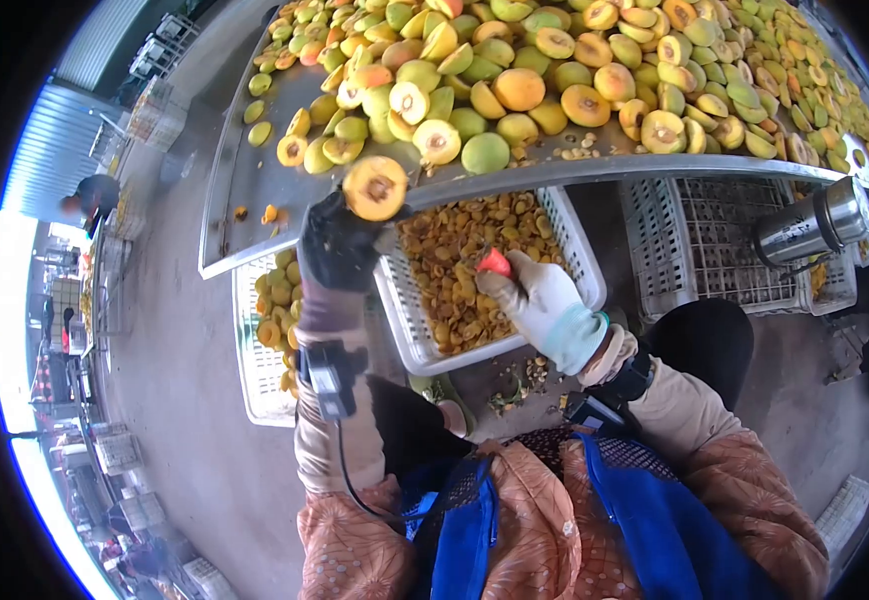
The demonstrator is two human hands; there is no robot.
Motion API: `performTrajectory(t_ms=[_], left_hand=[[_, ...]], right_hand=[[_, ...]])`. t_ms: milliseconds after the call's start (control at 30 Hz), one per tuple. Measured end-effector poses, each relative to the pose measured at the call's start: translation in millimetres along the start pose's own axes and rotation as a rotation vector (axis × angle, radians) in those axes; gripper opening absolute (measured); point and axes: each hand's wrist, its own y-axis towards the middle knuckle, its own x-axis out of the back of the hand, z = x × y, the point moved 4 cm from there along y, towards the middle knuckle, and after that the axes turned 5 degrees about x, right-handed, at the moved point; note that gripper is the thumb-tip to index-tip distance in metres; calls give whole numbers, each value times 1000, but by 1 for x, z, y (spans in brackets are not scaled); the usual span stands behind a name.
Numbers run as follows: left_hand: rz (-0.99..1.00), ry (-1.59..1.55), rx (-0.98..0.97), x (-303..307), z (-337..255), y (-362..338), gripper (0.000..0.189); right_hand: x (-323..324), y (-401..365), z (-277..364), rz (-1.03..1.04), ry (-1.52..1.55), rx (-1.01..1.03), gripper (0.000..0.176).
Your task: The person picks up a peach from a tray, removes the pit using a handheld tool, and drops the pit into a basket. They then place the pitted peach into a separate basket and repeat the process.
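Note:
My left hand [340, 245], in a dark glove, is closed around a halved peach [375, 188] at the metal table's front edge. The cut face of this half is turned up, showing a brown, rough centre. Over a white crate [587, 258] of brown-orange pits and scraps [455, 300], my right hand [550, 310], in a white glove, grips a small red-handled tool [495, 263]. The tool's working end is small and blurred. A large heap of peach halves [495, 95] covers much of the tabletop, just beyond my left hand.
The metal table's raised rim [555, 172] runs across in front of me. Below stand a crate of peach halves [280, 300] at left and a grey crate [660, 240] at right. A steel flask [815, 225] is at the table's right end. Another person [100, 200] is far left.

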Motion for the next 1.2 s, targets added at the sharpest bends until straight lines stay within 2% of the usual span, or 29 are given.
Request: performTrajectory(t_ms=[67, 100, 133, 167, 233, 300, 333, 367, 433, 567, 633, 700, 767, 800, 867, 1033, 1100, 1167, 1200], left_hand=[[15, -256, 96, -18, 14, -27, 42], [92, -177, 41, -4, 29, -27, 48], [58, -284, 68, 2, 41, -30, 43], [21, 616, -357, 0, 35, -38, 46], [-15, 1507, -782, -16, 42, -52, 50], [-163, 1088, -575, -18, 46, -51, 60], [-158, 1081, -576, -26, 45, -53, 60], [-89, 949, -477, -32, 44, -54, 53], [-52, 902, -438, -39, 45, -55, 43], [-23, 1001, -490, -54, 39, -59, 38], [-64, 891, -464, -58, 42, -60, 28], [-113, 841, -508, -57, 54, -57, 27], [-161, 790, -552, -56, 63, -55, 28], [-211, 610, -419, -52, 69, -52, 30], [-259, 425, -282, -44, 80, -48, 33], [-235, -281, -6, -38, 93, -37, 40], [-227, -158, -1, -24, 100, -31, 40], [-218, -38, 10, -15, 108, -29, 41], [-252, -161, 45, -20, 102, -33, 40]], right_hand=[[-3, -2, 7, 19, 64, 10, 49], [-7, -3, 11, 50, 118, 13, 50], [-11, -4, 13, 79, 167, 12, 50], [-14, -5, 14, 90, 148, 26, 51], [-17, -7, 19, 81, 183, 19, 50], [-20, -7, 19, 87, 210, -5, 49], [-22, -7, 17, 89, 202, -17, 49], [-23, -7, 15, 91, 196, -29, 48], [-23, -6, 13, 101, 156, -41, 47], [-29, -2, 8, 145, 70, -103, 50], [-32, -3, 7, 133, 48, -101, 50], [-38, -6, 3, 120, 27, -103, 49], [-43, -8, -1, 32, -123, -49, 48], [-42, -7, 1, 31, -126, -51, 48], [-41, -7, 5, 56, -151, -83, 49], [-43, -3, -2, 70, -143, -70, 49], [-42, -3, -5, 88, -124, -75, 49], [-40, -1, -1, 153, 111, 29, 51], [-33, -1, 3, 156, 111, 23, 51]])
